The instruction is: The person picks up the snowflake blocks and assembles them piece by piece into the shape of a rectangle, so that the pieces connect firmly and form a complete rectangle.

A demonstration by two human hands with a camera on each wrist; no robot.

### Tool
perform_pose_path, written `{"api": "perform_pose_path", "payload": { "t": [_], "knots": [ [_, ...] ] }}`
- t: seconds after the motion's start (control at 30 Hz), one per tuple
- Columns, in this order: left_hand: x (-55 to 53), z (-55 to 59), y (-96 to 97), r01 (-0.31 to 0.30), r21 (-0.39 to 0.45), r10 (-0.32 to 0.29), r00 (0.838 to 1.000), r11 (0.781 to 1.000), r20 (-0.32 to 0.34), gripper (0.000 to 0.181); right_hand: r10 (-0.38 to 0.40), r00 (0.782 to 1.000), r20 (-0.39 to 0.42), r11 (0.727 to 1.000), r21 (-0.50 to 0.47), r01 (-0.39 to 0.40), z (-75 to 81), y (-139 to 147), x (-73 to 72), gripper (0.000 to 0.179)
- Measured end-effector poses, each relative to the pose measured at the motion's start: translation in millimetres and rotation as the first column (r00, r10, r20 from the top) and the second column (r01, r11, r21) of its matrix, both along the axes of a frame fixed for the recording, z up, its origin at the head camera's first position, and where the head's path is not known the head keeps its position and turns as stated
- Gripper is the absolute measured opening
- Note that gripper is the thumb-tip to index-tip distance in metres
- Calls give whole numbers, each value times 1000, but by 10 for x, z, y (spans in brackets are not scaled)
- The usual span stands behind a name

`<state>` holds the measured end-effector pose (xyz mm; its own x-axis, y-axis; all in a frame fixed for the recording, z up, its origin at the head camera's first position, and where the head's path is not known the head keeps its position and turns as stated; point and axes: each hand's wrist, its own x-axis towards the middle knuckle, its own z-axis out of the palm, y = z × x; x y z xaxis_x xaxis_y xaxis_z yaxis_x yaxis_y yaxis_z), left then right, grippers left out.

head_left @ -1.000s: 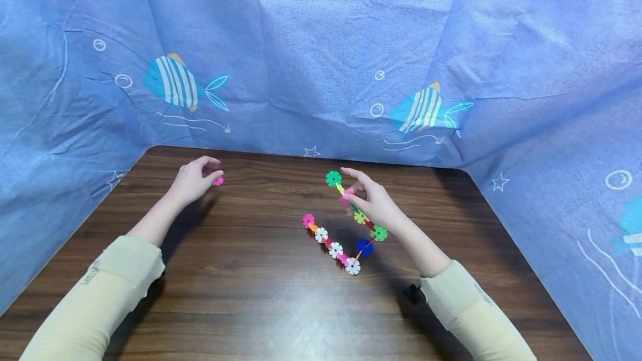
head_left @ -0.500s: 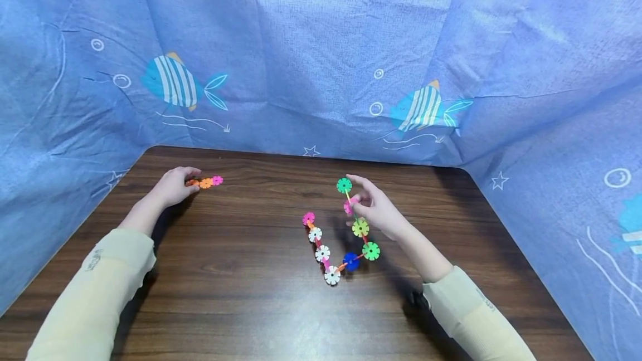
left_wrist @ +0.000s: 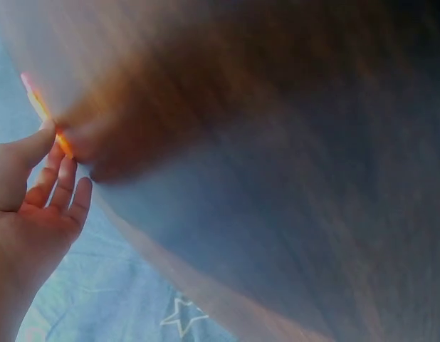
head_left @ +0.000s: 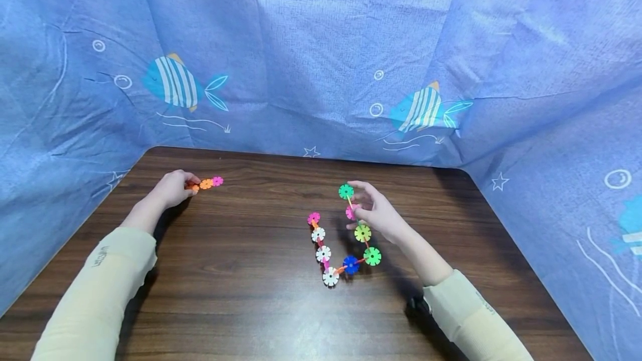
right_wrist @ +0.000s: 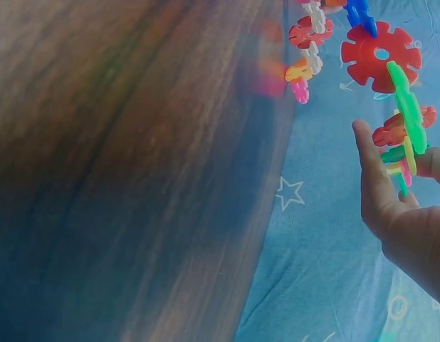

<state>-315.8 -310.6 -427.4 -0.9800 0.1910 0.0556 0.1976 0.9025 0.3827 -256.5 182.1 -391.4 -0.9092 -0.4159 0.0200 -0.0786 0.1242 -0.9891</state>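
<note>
My left hand is at the far left of the table, thumb and fingertips pinching an orange notched plastic disc. That disc ends a short row with another orange disc and a pink disc. In the left wrist view the orange disc shows edge-on between thumb and fingers. My right hand holds a chain of linked notched discs near its pink disc. A green disc tops the chain; below come a yellow disc, green, blue and white ones. Fingers partly hide the held part.
The chain bends into a U, its other arm ending in a pink disc. A brown wooden table lies beneath. Blue fabric with fish prints hangs around its back and sides.
My left hand has moved left along the row, uncovering orange discs beside the pink one. My right hand has shifted slightly nearer, and the chain has swung into a wider U.
</note>
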Motion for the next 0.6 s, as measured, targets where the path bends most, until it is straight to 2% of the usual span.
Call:
{"api": "perform_pose_path", "payload": {
  "t": [0.13, 0.27, 0.43, 0.6],
  "knots": [
    [-1, 18, -21, -2, 0, 2, 1000, 1000, -18, 21, 4, 1000, 8, 1000, -21, -4, 0, 8, 1, 63],
    [2, 57, -2, -30, -6, 29, 998, 1000, -48, 8, 8, 1000, -14, 1000, -22, -8, -2, 14, -8, 63],
    [26, 157, 118, -53, 19, 54, 995, 998, -86, 6, -12, 999, -44, 1000, 6, 13, -7, 17, -26, 63],
    [67, 280, 287, -27, 83, 40, 987, 996, -156, 5, -11, 999, -53, 1000, -17, 10, -7, 5, -34, 64]
  ]
}}
